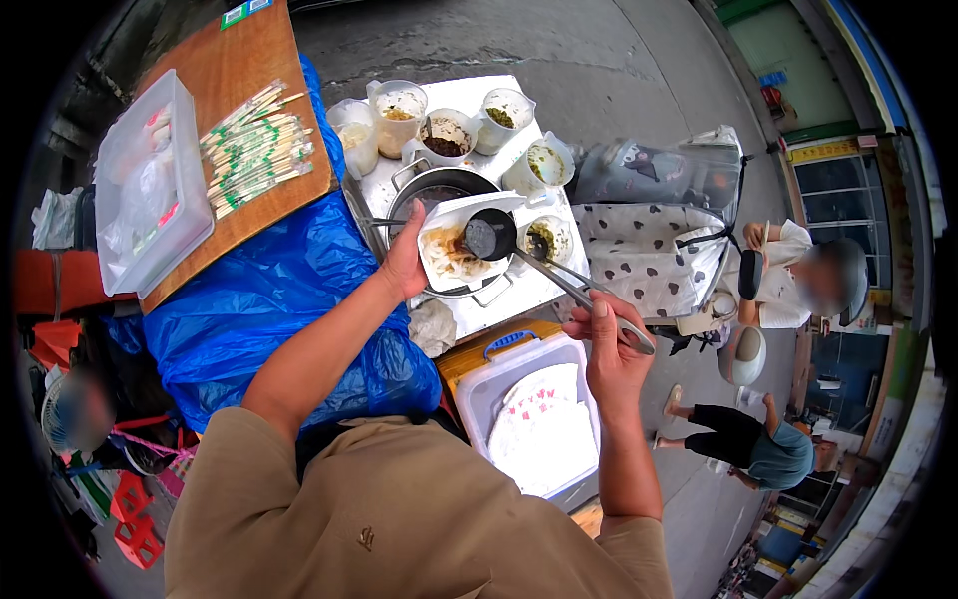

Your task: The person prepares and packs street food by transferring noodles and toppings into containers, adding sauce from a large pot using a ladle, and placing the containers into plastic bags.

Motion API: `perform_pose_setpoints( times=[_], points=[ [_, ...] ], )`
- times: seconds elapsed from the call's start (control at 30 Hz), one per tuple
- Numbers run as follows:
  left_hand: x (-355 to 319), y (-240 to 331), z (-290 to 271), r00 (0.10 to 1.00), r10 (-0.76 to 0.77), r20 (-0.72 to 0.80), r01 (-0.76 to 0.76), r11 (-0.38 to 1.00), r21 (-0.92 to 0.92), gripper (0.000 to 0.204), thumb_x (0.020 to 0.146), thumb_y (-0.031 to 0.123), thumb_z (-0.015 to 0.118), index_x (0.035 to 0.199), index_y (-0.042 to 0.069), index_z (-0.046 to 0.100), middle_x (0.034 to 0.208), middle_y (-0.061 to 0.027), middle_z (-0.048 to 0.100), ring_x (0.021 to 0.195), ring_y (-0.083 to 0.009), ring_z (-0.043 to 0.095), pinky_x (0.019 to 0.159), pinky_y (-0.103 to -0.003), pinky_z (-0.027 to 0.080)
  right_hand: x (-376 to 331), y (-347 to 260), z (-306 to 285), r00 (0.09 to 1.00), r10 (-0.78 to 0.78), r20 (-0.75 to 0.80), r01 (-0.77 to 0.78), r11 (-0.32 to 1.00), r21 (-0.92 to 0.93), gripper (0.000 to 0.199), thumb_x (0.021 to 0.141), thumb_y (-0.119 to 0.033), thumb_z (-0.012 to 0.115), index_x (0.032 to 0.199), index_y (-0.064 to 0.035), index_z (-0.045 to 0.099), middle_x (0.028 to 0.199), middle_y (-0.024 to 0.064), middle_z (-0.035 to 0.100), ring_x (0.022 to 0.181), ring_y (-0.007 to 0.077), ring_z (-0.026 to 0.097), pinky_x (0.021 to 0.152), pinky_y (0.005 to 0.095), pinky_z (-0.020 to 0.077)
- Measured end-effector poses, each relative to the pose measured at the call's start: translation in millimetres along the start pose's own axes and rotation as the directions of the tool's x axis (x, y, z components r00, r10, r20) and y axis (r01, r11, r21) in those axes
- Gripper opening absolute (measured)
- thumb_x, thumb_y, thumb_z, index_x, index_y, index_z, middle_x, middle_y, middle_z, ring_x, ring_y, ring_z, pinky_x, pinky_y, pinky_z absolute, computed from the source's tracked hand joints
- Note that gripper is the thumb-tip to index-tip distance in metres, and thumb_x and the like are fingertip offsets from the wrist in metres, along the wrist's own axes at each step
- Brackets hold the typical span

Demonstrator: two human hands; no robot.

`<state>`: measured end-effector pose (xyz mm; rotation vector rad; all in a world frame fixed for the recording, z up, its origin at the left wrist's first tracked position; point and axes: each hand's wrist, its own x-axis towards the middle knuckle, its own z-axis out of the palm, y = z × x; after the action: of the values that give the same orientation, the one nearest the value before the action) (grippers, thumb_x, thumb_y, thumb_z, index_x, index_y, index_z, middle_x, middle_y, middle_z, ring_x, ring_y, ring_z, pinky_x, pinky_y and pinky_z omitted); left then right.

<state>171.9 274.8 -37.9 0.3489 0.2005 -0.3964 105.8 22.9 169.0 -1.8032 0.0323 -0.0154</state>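
Note:
My left hand (404,262) is closed on the edge of a white open takeaway box (436,222), holding it over a metal pot (454,180). Pale food (449,256), partly covered with brown sauce, lies in the box. My right hand (614,344) is wrapped round the metal handle of a ladle (489,236). The ladle's dark round bowl is over the box, just above the food. Another thin handle runs beside the ladle's and ends in a white tub of green bits (547,238). Much of the pot is hidden under the box.
Several white jugs of toppings (446,135) stand round the pot on a white table (469,95). Wrapped chopsticks (257,150) and a clear plastic bin (155,180) lie on a wooden board to the left. A lidded plastic box (544,399) sits near my right arm. Two people stand at right.

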Motion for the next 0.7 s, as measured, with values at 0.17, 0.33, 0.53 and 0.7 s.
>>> perform_pose_setpoints(
  times=[0.17, 0.33, 0.53, 0.7],
  points=[
    [2, 2, -8, 1.0, 0.011, 0.029, -0.01, 0.999, -0.037, 0.089, 0.096, 0.074, 0.041, 0.152, 0.005, 0.041, 0.15, -0.0196, 0.049, 0.137, -0.0366, 0.05, 0.115, -0.05, 0.041, 0, 10, -5, 0.941, -0.316, 0.122, 0.338, 0.903, -0.265, 0.016, 0.099, -0.006, 0.064, 0.109, 0.0055, 0.069, 0.086, 0.0132, 0.073, 0.072, 0.0179, 0.074, 0.066, 0.0267, 0.057],
    [1, 17, -5, 0.999, 0.027, 0.03, -0.024, 0.997, -0.074, 0.09, 0.096, 0.075, 0.039, 0.152, 0.005, 0.04, 0.151, -0.0202, 0.049, 0.136, -0.0374, 0.051, 0.114, -0.05, 0.042, -3, 9, -14, 0.857, -0.465, 0.221, 0.515, 0.758, -0.4, 0.013, 0.094, -0.001, 0.068, 0.106, 0.0032, 0.07, 0.082, 0.0142, 0.073, 0.07, 0.0205, 0.073, 0.066, 0.0289, 0.0569],
    [-3, 33, -10, 0.998, 0.07, 0.001, -0.07, 0.996, -0.058, 0.09, 0.096, 0.075, 0.038, 0.152, 0.005, 0.04, 0.151, -0.0198, 0.048, 0.137, -0.0368, 0.051, 0.114, -0.05, 0.042, -12, 8, -17, 0.715, -0.628, 0.308, 0.697, 0.612, -0.373, 0.011, 0.095, -0.001, 0.066, 0.105, 0.0022, 0.07, 0.082, 0.0142, 0.073, 0.072, 0.0214, 0.073, 0.067, 0.0312, 0.0576],
    [-10, 51, -22, 0.988, 0.15, -0.028, -0.151, 0.988, -0.036, 0.089, 0.094, 0.073, 0.044, 0.152, 0.005, 0.041, 0.151, -0.0185, 0.049, 0.136, -0.0361, 0.051, 0.114, -0.05, 0.043, -11, 64, -15, 0.902, -0.432, -0.02, 0.415, 0.877, -0.242, 0.02, 0.103, -0.011, 0.06, 0.115, 0.0032, 0.065, 0.092, 0.0161, 0.073, 0.075, 0.0192, 0.072, 0.072, 0.0298, 0.0576]
  ],
)
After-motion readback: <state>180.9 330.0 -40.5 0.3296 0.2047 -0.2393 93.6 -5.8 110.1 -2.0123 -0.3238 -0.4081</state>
